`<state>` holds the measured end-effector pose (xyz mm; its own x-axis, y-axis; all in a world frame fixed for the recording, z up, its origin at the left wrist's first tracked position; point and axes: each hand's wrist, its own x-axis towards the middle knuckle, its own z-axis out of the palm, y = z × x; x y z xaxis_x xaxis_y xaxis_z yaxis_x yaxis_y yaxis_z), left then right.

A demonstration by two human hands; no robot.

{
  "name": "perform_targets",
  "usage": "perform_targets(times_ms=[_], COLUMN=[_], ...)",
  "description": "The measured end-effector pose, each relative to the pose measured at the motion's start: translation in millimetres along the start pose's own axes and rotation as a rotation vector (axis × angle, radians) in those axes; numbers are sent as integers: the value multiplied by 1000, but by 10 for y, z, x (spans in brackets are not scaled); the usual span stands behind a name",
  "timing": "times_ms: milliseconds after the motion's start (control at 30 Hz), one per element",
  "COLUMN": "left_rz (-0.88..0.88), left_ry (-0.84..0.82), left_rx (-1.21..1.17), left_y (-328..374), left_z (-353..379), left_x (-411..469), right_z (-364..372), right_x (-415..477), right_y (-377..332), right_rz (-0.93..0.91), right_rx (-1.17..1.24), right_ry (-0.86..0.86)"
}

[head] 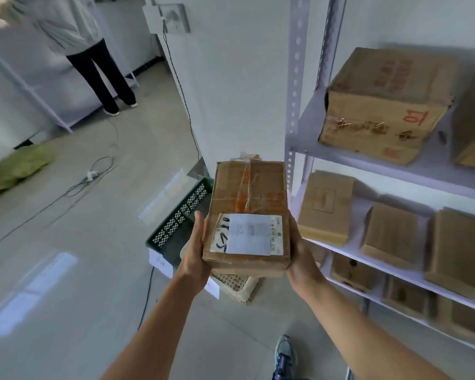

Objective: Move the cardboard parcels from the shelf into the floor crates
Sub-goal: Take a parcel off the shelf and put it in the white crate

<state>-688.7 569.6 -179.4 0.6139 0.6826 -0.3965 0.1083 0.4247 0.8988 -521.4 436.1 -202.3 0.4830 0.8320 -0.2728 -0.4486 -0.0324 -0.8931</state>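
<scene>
Both my bare forearms reach forward and up, angled toward each other. My left hand point(194, 258) is pressed flat against the left side of the parcel point(248, 215), thumb upright along its edge. My right hand point(302, 259) cups the right side; its fingers are probably curled underneath, hidden.

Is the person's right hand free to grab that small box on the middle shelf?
Probably not yet: the right hand and left hand both hold the labelled parcel. The small box sits unobstructed.
</scene>
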Motion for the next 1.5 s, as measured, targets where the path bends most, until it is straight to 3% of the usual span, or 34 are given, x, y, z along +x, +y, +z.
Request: perform_targets(times_ms=[367,800,1200,1500], left_rz=[-188,-454,-648,-653], left_ry=[-19,-309,-429,-265], left_rx=[33,120,346,338], left_y=[4,-709,-2312,-3578], left_z=[-1033,-2008,-1838,-1605], left_x=[1325,3902,5558,6403], right_z=[515,775,-317,-1157], right_x=[1330,3086,4276,5006], right_y=[618,2021,3561,4582], right_rz=[277,421,498,496], right_rx=[-103,120,308,194], right_ry=[95,591,822,908])
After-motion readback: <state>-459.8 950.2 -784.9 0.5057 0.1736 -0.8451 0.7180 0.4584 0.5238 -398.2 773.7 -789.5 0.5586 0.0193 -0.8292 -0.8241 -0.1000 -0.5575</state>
